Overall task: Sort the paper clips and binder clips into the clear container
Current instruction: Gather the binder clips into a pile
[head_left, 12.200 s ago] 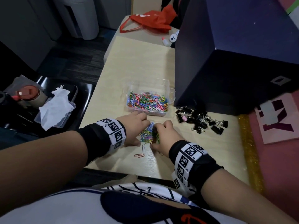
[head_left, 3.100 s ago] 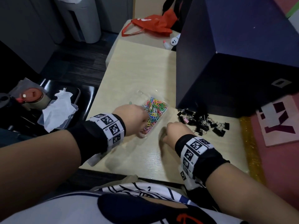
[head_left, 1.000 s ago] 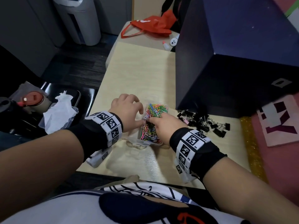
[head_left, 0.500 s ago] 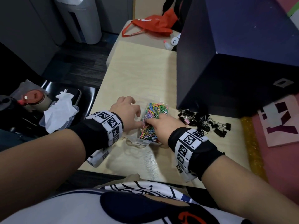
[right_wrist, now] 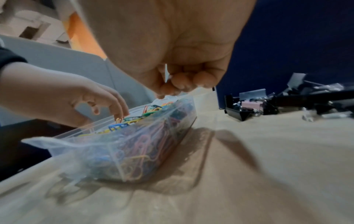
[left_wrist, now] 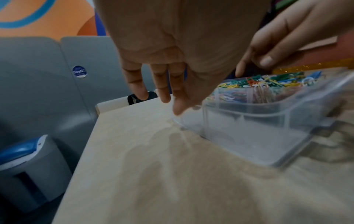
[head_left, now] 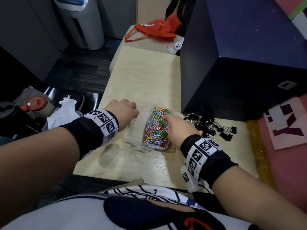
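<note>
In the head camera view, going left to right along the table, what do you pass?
Left hand → clear container's empty compartment → colored paper clips → right hand → black binder clips.

Large maroon letters, perhaps "K" and "Y", mark a white board [head_left: 285,128]; square coded tags ring both wristbands [head_left: 106,123]; a blue sticker's [left_wrist: 79,71] script is unreadable.

One clear container [head_left: 146,146] with two compartments sits on one bench [head_left: 142,77]. One compartment holds a heap of coloured paper clips [head_left: 157,127], too many to count. One pile of black binder clips [head_left: 211,126], also too tangled to count, includes one pink clip [right_wrist: 250,104]. Two hands show: the left [head_left: 123,110] and the right [head_left: 180,130]. One dark box [head_left: 240,55] and one red bag [head_left: 156,29] are there.
</note>
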Available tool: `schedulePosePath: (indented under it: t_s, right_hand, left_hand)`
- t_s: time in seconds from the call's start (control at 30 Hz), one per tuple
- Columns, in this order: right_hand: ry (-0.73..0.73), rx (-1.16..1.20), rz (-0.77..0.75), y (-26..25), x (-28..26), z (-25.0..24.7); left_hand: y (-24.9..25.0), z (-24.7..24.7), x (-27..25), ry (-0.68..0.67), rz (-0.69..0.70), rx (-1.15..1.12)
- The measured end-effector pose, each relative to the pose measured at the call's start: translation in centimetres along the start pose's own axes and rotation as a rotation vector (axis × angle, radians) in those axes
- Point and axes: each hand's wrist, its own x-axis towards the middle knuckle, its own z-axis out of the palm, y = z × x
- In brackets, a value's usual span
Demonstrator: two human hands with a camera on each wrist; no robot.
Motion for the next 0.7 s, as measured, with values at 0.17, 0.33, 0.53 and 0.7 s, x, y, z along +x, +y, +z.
schedulePosePath:
  t_s: [0.17,0.33,0.53,0.7]
  right_hand:
    - [0.18,0.054,0.107,2.2,-0.4,0.4]
    - [0.247,-0.101,0.358,5.8,-0.6,-0.1]
    - [-0.071,0.011,0.439,9.3,-0.8,-0.2]
    - [-0.108,-0.04,0.354,9.1,-2.0,0.4]
  left_hand:
    - [0.6,-0.8,-0.2,-0.045,0.011,0.215]
    - [1.1,-1.3,-0.3,-0.162,0.001,0.331]
    - [2.6,-2.1,0.6,-0.39,-0.034,0.269]
    - [4.7,-2.2,2.0,-0.388,-0.054,0.151]
